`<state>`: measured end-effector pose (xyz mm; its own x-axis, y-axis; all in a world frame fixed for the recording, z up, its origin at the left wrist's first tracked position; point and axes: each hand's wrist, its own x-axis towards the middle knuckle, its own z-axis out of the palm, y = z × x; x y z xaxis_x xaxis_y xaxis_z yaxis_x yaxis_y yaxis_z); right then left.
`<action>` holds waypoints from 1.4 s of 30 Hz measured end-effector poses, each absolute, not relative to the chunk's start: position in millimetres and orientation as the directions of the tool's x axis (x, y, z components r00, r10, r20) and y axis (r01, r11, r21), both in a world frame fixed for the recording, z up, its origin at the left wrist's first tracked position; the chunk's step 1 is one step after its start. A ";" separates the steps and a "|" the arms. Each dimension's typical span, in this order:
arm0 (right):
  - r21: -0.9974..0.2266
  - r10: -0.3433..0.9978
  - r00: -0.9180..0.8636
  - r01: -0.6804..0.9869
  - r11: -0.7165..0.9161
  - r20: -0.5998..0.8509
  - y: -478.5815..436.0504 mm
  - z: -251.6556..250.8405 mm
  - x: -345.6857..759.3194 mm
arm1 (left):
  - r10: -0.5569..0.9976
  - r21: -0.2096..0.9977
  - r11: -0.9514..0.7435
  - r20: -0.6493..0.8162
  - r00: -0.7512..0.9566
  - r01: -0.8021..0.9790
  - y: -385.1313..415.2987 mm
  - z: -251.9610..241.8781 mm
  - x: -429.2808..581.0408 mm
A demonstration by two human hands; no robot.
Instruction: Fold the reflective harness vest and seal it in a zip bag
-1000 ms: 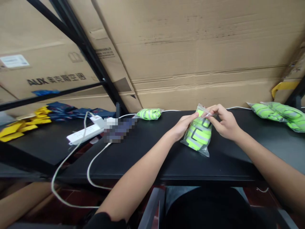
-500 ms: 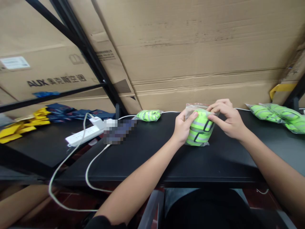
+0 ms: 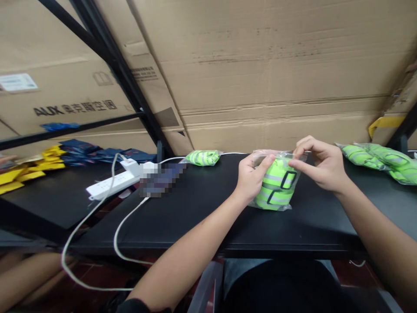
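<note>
A clear plastic bag (image 3: pixel 276 184) is held upright just above the black table. Inside it is a folded bright-green strap bundle with grey reflective bands and black buckles. My left hand (image 3: pixel 252 174) grips the bag's upper left side, thumb in front and fingers behind. At the upper right corner, my right hand (image 3: pixel 321 163) pinches the bag's top edge between thumb and fingers. The bag's lower end hangs over the tabletop; whether it touches is hard to tell.
Another bagged green bundle (image 3: pixel 203 158) lies at the back, with several more green bags (image 3: pixel 387 158) at right. A white power strip (image 3: pixel 114 184) with cables, yellow packets (image 3: pixel 48 161) and dark blue packets (image 3: pixel 81 150) lie left. Another person's arm (image 3: pixel 29 278) shows lower left.
The bag has come slightly lower and nearer to me. My right hand has shifted a little to the right along its top edge. The left hand keeps its grip.
</note>
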<state>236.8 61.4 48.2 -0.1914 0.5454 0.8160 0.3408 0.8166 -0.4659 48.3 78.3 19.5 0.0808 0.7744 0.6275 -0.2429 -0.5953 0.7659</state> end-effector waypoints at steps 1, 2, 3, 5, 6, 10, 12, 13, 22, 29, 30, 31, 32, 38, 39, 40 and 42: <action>-0.479 0.546 -0.176 0.314 0.820 0.819 62.7 48.0 236.7 | 0.765 0.757 -0.610 0.640 0.075 -0.234 77.5 20.0 48.2; -0.482 0.541 -0.156 0.301 0.823 0.826 63.9 47.3 236.3 | 0.759 0.752 -0.618 0.646 0.074 -0.229 76.9 20.5 48.2; -0.480 0.534 -0.128 0.303 0.823 0.836 64.9 46.3 235.6 | 0.759 0.752 -0.618 0.647 0.077 -0.228 76.6 20.9 48.3; -0.478 0.530 -0.072 0.342 0.809 0.845 65.7 43.4 234.4 | 0.771 0.763 -0.599 0.631 0.083 -0.243 76.8 21.0 48.5; -0.489 0.543 -0.057 0.365 0.793 0.838 65.5 41.7 234.1 | 0.780 0.770 -0.586 0.621 0.080 -0.252 77.3 20.8 48.6; -0.582 0.644 -0.061 0.370 0.724 0.762 64.2 35.8 236.5 | 0.829 0.805 -0.528 0.557 0.038 -0.271 80.1 19.0 48.5; -0.635 0.681 -0.044 0.322 0.702 0.731 64.8 34.9 238.4 | 0.852 0.822 -0.503 0.524 0.007 -0.268 81.3 18.4 48.1; -0.656 0.693 -0.029 0.296 0.694 0.720 65.3 35.1 239.1 | 0.858 0.826 -0.497 0.513 -0.008 -0.266 81.8 18.3 47.8; -0.698 0.732 -0.023 0.280 0.659 0.681 67.0 40.8 239.0 | 0.860 0.831 -0.504 0.508 -0.050 -0.236 83.6 17.5 47.8; -0.707 0.757 -0.042 0.324 0.628 0.653 70.9 33.9 238.1 | 0.855 0.826 -0.510 0.516 -0.043 -0.241 81.8 16.4 49.4; -0.707 0.757 -0.044 0.326 0.628 0.652 70.9 33.4 237.9 | 0.852 0.824 -0.517 0.522 -0.044 -0.229 81.1 16.6 49.7; -0.707 0.758 -0.049 0.326 0.628 0.650 70.6 33.3 237.9 | 0.848 0.823 -0.525 0.529 -0.043 -0.218 80.4 16.9 50.1; -0.708 0.759 -0.056 0.321 0.630 0.649 69.9 33.5 237.9 | 0.843 0.821 -0.532 0.536 -0.043 -0.208 79.7 17.2 50.4; -0.689 0.741 -0.069 0.319 0.651 0.668 65.8 35.0 237.3 | 0.846 0.821 -0.524 0.533 -0.026 -0.225 76.5 15.9 53.1; -0.683 0.738 -0.064 0.333 0.650 0.672 65.7 34.5 236.9 | 0.851 0.825 -0.516 0.525 -0.024 -0.233 76.0 15.6 53.6; -0.678 0.736 -0.060 0.345 0.649 0.674 65.8 33.9 236.4 | 0.854 0.827 -0.509 0.519 -0.025 -0.237 75.6 15.5 54.2; -0.671 0.731 -0.054 0.355 0.650 0.680 66.1 32.5 235.1 | 0.857 0.829 -0.506 0.515 -0.031 -0.239 74.8 15.9 55.0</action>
